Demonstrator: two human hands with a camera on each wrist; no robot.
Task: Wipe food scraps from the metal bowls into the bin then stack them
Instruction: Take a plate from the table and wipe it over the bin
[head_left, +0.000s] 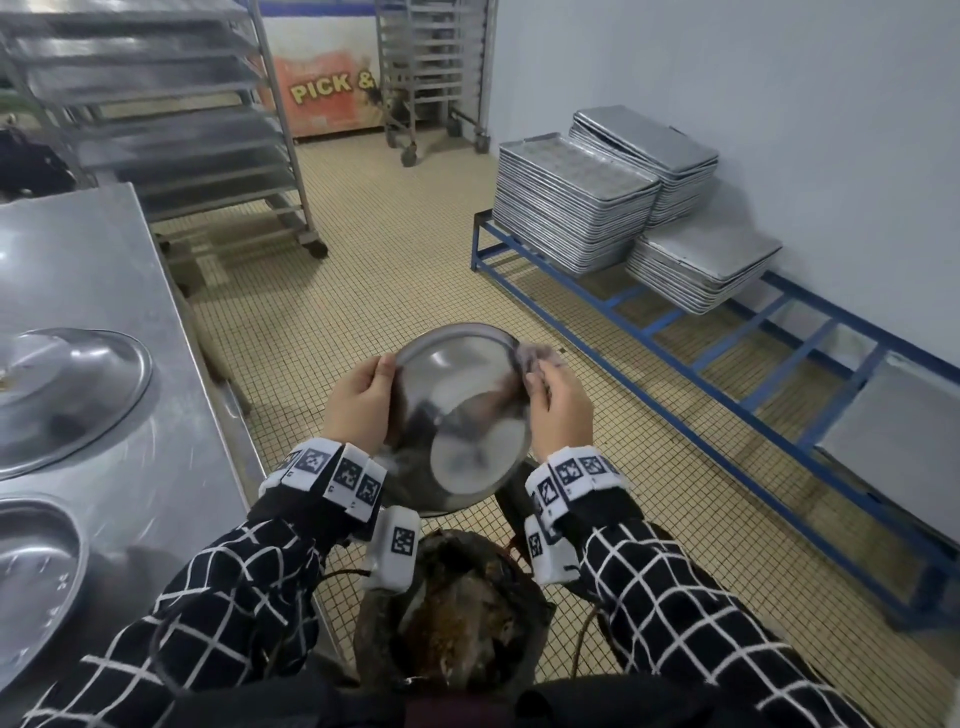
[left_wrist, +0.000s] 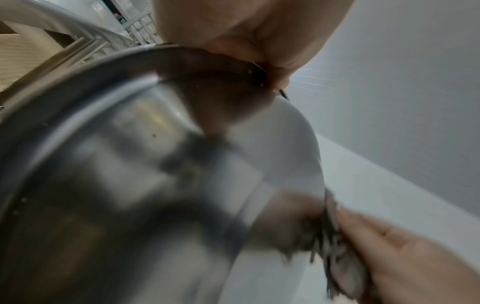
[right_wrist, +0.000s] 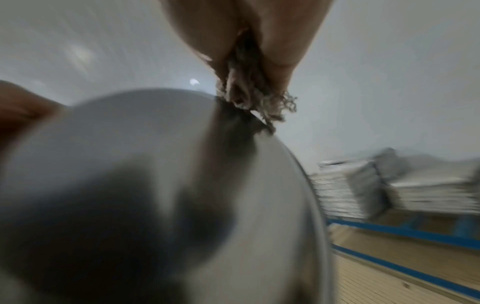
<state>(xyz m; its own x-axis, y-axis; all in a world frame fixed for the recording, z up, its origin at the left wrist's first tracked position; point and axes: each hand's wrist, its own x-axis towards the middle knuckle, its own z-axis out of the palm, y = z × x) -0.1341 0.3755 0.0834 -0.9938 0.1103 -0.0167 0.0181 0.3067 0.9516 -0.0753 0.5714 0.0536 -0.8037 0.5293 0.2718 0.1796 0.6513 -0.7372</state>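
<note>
I hold a metal bowl (head_left: 462, 415) tilted over the bin (head_left: 457, 623), whose dark bag holds brown food scraps. My left hand (head_left: 374, 389) grips the bowl's left rim, thumb on the near side. My right hand (head_left: 550, 395) pinches a grey cloth (head_left: 535, 356) against the upper right rim. In the left wrist view the left hand (left_wrist: 246, 37) clamps the bowl (left_wrist: 130, 164) at its edge, with the cloth (left_wrist: 335, 257) at the far rim. The right wrist view shows the right hand (right_wrist: 259, 30) holding the frayed cloth (right_wrist: 254, 92) on the bowl (right_wrist: 155, 185). Two more bowls (head_left: 67, 389) (head_left: 31, 582) sit on the table.
The steel table (head_left: 130, 291) runs along my left. A wheeled tray rack (head_left: 182, 130) stands behind it. Stacks of metal trays (head_left: 571, 208) rest on a low blue frame (head_left: 727, 364) along the right wall. Tiled floor lies between.
</note>
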